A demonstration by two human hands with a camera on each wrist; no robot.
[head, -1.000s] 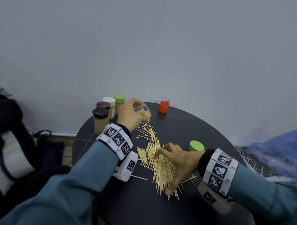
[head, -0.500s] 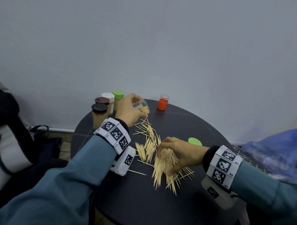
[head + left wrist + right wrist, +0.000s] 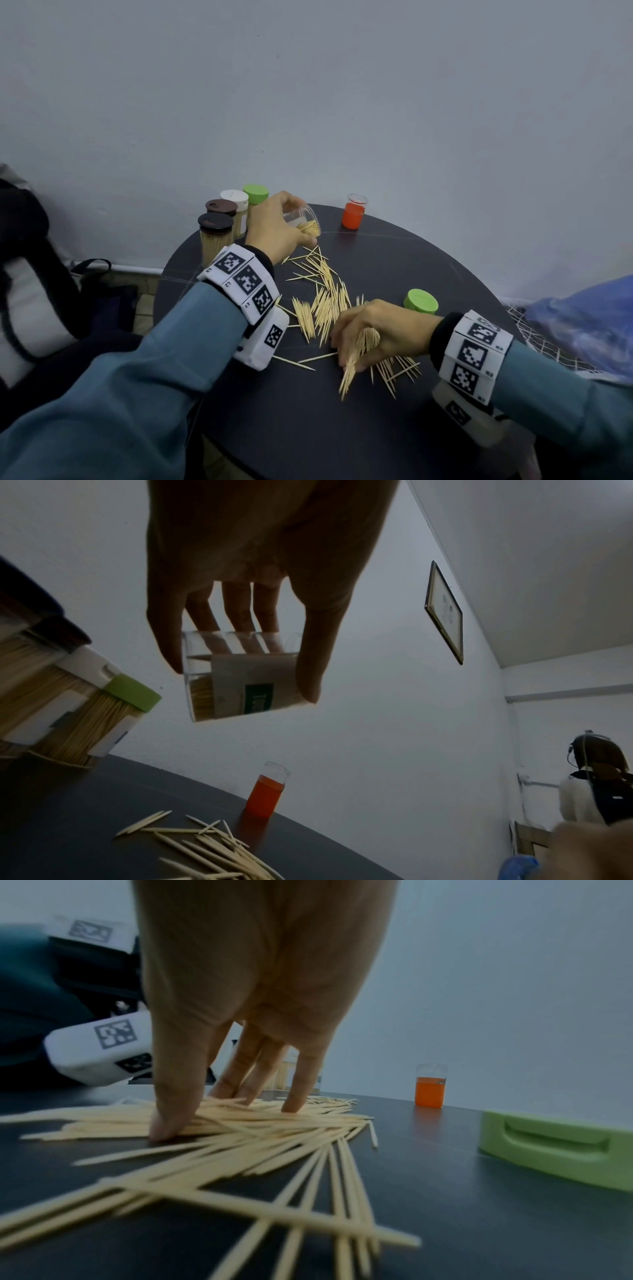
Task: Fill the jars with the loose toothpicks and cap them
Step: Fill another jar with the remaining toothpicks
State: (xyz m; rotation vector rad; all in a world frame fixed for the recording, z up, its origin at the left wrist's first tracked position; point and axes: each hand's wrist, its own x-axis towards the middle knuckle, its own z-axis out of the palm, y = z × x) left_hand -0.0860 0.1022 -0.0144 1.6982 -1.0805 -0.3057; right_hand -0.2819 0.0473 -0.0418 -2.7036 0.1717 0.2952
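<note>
Since a second ago right hand [image 3: 380, 334] has raked toothpicks [image 3: 358, 353] together, fingers curled round a bundle low on the table [image 3: 394, 260]. Left hand [image 3: 274, 229] grips clear jar [image 3: 303, 221] tilted, mouth toward the pile, partly filled. Step: gathering. Next probably lift bundle, align with jar axis. Bundle's long axis runs toward the person, ends fanned

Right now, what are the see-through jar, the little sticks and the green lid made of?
The jar looks like clear plastic: fingers show through it. The sticks seem to be pale, matte wood with pointed tips. The green lid looks like smooth moulded plastic.
</note>
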